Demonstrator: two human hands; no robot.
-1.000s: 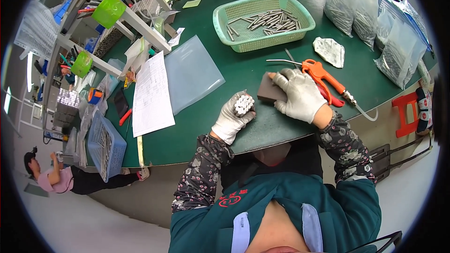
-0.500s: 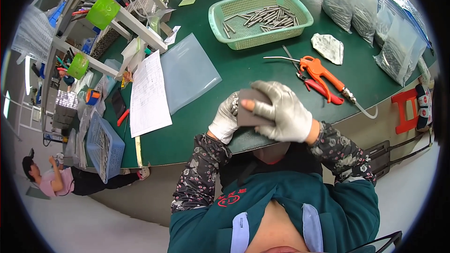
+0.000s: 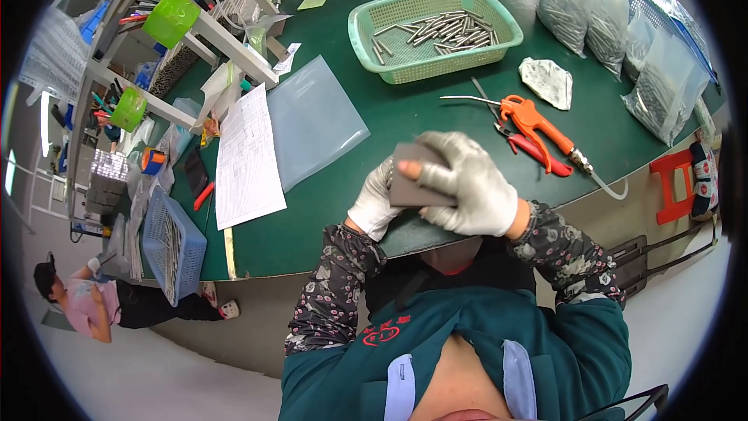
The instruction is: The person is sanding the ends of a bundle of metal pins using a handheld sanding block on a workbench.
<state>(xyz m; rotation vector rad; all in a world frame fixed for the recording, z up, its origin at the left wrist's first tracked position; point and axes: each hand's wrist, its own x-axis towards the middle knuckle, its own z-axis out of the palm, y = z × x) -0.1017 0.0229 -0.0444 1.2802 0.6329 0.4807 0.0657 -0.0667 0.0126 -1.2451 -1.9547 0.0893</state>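
Note:
Near the table's front edge, my right hand (image 3: 475, 187) in a white work glove grips a flat grey-brown block (image 3: 410, 185), which looks like a sanding sponge. A bare thumb tip lies across its face. My left hand (image 3: 375, 201), gloved too, is closed behind the block's left side. Its fingers are mostly covered by the block, so I cannot make out what they hold. Beyond my hands stands a light green plastic basket (image 3: 436, 72) with many short metal pins (image 3: 456, 30) in it.
Right of my hands lie an orange air blow gun (image 3: 538, 126), red-handled pliers (image 3: 538, 154) and a crumpled white cloth (image 3: 545, 83). Bags of metal parts (image 3: 666, 97) stand far right. Left are a printed sheet (image 3: 249, 160), a plastic bag (image 3: 315, 125) and a blue basket (image 3: 173, 245). A person (image 3: 78, 300) stands beyond.
The block in my right hand has shifted slightly left and up against my left hand. At the far left, the other person has turned and moved their arms.

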